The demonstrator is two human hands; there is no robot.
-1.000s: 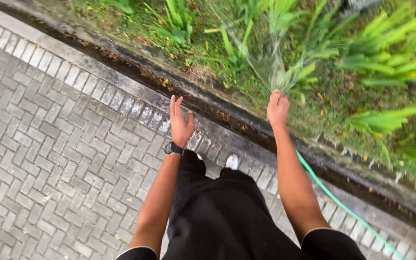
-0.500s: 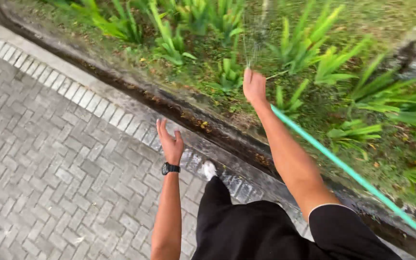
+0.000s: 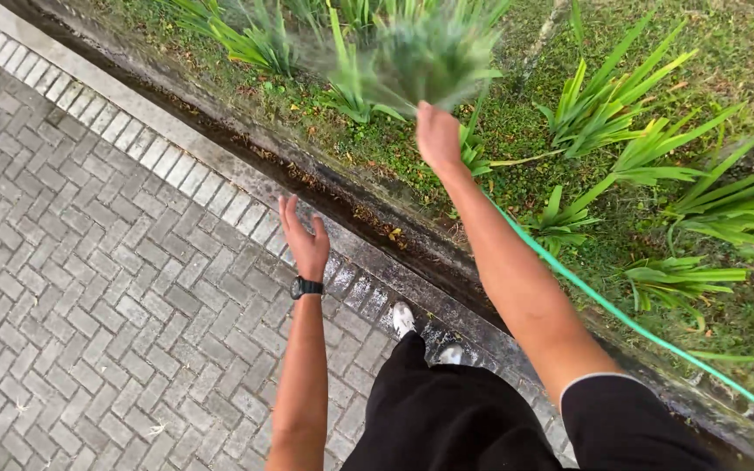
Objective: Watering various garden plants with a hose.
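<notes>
At twelve o'clock, the right hand (image 3: 438,137), closed around the green hose (image 3: 630,321), sprays the plants (image 3: 421,52); the left hand (image 3: 305,240) hangs spread; many plants look dry.

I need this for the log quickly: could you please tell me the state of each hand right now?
Left hand: open, fingers spread, holding nothing, above the brick paving.
Right hand: closed on the green hose, spraying water over the plants.
</notes>
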